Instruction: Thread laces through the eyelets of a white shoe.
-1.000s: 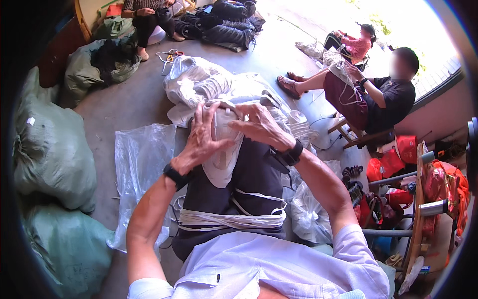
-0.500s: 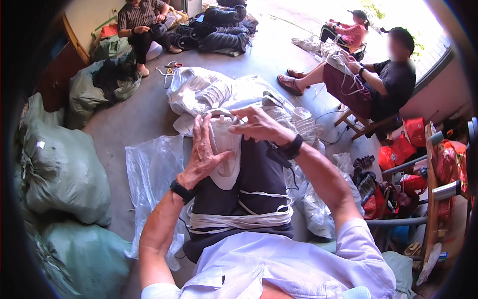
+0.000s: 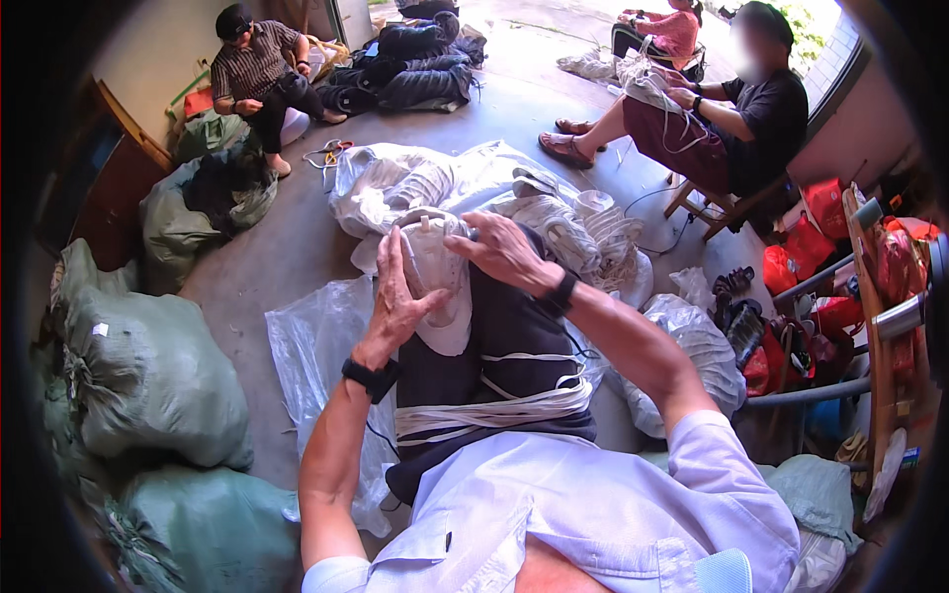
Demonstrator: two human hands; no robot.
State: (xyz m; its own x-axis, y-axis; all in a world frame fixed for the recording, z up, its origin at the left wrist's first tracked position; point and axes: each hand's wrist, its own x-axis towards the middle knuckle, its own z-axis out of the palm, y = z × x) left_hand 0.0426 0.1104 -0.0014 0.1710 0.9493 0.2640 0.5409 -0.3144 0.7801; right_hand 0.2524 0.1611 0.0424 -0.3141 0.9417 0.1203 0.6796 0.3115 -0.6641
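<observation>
A white shoe upper (image 3: 447,324) lies along my lap, its toe pointing toward me. My left hand (image 3: 397,298) grips its left side, with the thumb laid over the front and the fingers stretched along the edge. At the far, collar end, my right hand (image 3: 506,254) has its fingers curled and pinched close to the upper. What sits between those fingertips is too small to make out. A bundle of long white laces (image 3: 494,420) lies across my dark trousers, nearer my body.
Beyond my knees is a heap of white shoe uppers (image 3: 593,237) with clear plastic (image 3: 474,163). Stuffed green sacks (image 3: 163,376) stand left. At right are a wooden rack (image 3: 875,346) and red bags (image 3: 825,208). Several people (image 3: 756,119) sit farther off.
My right hand has shifted slightly over the collar end, its fingers more curled. The left hand keeps its hold on the upper. The whole view has turned a little.
</observation>
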